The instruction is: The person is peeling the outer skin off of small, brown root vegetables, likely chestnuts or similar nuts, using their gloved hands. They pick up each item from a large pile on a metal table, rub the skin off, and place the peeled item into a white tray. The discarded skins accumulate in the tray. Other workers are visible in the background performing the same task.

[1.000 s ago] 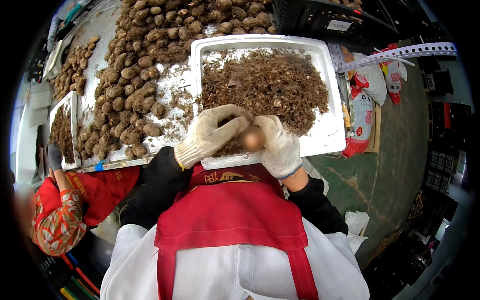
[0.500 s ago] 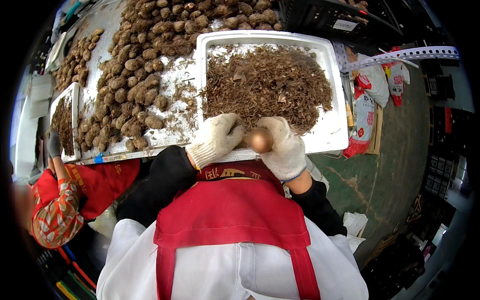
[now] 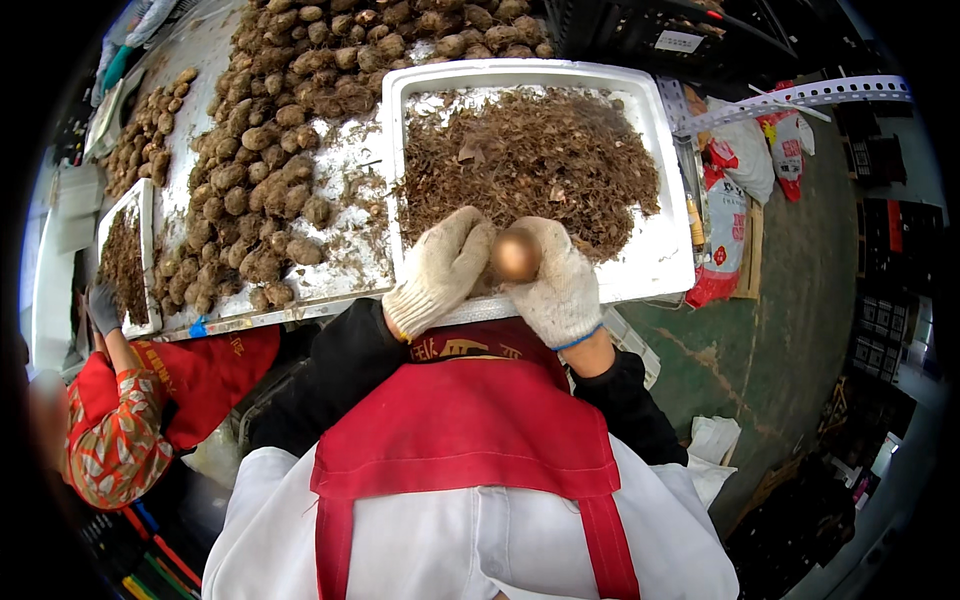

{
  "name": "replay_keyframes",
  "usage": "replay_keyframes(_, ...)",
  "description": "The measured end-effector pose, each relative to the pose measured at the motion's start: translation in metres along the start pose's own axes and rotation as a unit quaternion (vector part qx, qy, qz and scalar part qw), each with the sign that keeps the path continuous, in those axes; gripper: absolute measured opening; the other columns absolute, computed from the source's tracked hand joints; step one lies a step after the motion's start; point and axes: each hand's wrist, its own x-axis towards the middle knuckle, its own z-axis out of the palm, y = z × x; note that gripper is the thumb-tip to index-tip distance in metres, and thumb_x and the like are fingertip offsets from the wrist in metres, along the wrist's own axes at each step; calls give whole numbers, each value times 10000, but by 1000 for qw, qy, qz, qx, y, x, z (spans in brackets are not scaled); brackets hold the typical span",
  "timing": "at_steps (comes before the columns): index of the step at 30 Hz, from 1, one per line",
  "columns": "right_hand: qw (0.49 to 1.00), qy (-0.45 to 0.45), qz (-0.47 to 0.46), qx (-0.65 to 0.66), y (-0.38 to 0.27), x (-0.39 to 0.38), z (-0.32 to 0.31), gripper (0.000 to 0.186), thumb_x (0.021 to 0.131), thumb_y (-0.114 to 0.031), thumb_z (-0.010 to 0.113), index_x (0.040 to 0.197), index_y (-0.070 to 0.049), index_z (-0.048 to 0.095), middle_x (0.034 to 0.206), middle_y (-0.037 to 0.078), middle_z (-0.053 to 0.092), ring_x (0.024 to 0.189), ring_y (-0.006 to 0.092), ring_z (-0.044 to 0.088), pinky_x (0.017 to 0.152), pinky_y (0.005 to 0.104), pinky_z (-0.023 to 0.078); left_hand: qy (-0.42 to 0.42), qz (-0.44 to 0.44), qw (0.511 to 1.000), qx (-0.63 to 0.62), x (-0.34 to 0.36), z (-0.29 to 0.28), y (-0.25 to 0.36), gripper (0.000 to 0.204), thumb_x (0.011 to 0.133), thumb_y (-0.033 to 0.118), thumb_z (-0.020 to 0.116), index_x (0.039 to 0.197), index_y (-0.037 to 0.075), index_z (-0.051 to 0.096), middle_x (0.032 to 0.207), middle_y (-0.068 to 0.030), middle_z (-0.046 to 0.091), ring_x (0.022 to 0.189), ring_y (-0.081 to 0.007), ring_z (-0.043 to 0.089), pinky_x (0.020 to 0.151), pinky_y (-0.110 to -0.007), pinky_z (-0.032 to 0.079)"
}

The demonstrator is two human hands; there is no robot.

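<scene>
Table: the grey tabletop (image 3: pixel 187 135) runs off far and left, dusted with dirt.
Tubers: a broad heap of hairy brown tubers (image 3: pixel 270 180) covers its middle, left of the work, and none of it has visibly shifted in the last second.
Tray: the big white tray (image 3: pixel 662 268) sits right of the heap, holding its place at the near edge.
Litter: brown shreds (image 3: pixel 530 170) fill most of that tray, with white floor showing on the right.
Co-worker: over on the left, a person in a patterned sleeve (image 3: pixel 125 440) keeps a grey-gloved hand (image 3: pixel 103 308) by a smaller white tray (image 3: pixel 146 255).
Right hand: here it is, white-gloved (image 3: pixel 560 285), curled round a knob-ended thing at the tray's near side; compared with half a second ago, it has pushed a little farther in.
Left hand: the other white glove (image 3: pixel 442 272), fingers bent, has closed the gap that stood between the hands; what it grips, if anything, I cannot tell.
Knob: round, smooth and brown (image 3: pixel 517 254), grasped in the right hand, just beside the left fingertips, now farther over the litter; whatever lies beneath is hidden.
</scene>
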Motion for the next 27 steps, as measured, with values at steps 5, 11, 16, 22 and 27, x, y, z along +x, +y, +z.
replay_keyframes(5,996,-40,63,-55,-4,3,-2,532,723,-148,793,1205,-134,568,1076,131,665,973,372,667,807,432,551,32,53,998,28,7,-12,-17,329,1023,233,502,1241,-10,541,1022,-152,657,867,-230,653,768,-371,531)
replay_keyframes(11,970,-170,133,-111,-16,16,-1,577,761,-209,749,1288,-141,523,1246,158,568,1090,389,613,917,456,514,-74,89,983,-143,5,-8,-31,488,1043,438,466,1277,16,534,939,-88,617,796,-109,593,664,-273,527)
replay_keyframes(16,995,-102,20,3,-7,15,-22,677,753,-260,770,1360,-103,514,1308,196,520,1135,379,596,956,421,511,-196,-134,890,-390,3,-27,-47,482,1078,350,405,1459,55,403,1172,-135,636,558,-89,610,485,-199,522)
replay_keyframes(22,984,-13,-23,176,3,13,2,329,839,-59,696,1164,-9,681,1169,148,616,1061,252,629,908,334,524,-4,-107,893,-438,-7,22,17,501,1042,478,449,1258,34,533,928,-40,646,719,-91,636,579,-228,527)
replay_keyframes(27,984,44,26,171,20,16,8,198,892,-149,636,1033,-48,730,1046,118,683,975,247,659,856,336,534,-100,-34,922,-373,-11,3,-24,520,1060,370,445,1393,-30,423,1294,-176,592,1047,-284,665,884,-415,583)
